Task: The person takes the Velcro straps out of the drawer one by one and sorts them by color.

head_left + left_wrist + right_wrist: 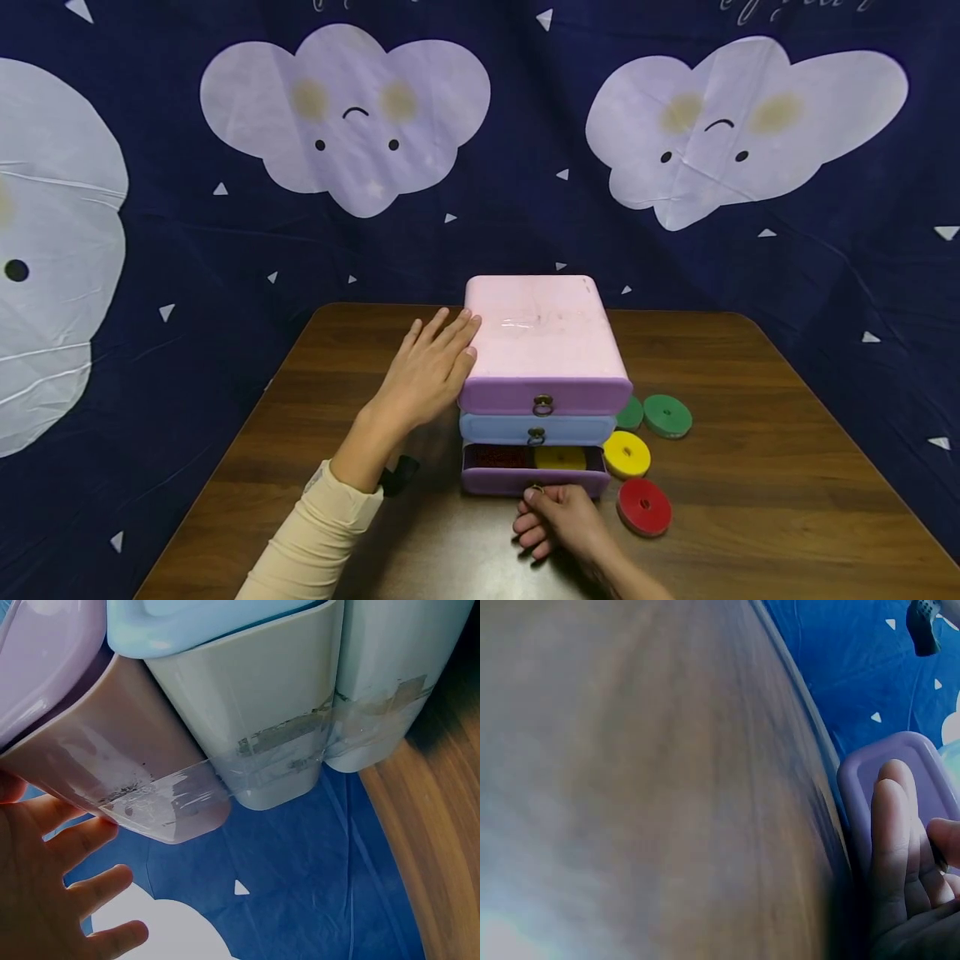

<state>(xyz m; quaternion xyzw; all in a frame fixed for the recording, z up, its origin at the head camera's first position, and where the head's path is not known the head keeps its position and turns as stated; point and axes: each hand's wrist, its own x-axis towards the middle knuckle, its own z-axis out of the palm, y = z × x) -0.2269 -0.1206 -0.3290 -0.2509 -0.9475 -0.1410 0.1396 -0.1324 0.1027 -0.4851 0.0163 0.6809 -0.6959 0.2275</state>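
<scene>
A small three-drawer cabinet has a pink top point(536, 329), a purple top drawer point(491, 397) and a blue middle drawer point(495, 429). Its purple bottom drawer point(487, 481) is pulled partly out, showing a yellow roll point(558, 457) and something dark red point(501, 457) inside. My left hand point(431, 367) rests with spread, straight fingers against the cabinet's left upper edge; the left wrist view shows those fingertips at the pinkish side wall point(150, 765). With thumb and index finger, my right hand point(566, 521) pinches the ring pull point(939, 859) on the bottom drawer's front.
Right of the cabinet lie a red roll point(645, 507), a yellow roll point(627, 454) and two green ones, the farther-right green roll point(667, 416) fully visible. Clear tape point(176, 791) runs across the cabinet's side. A dark blue cloth point(525, 208) with clouds hangs behind the wooden table point(750, 467).
</scene>
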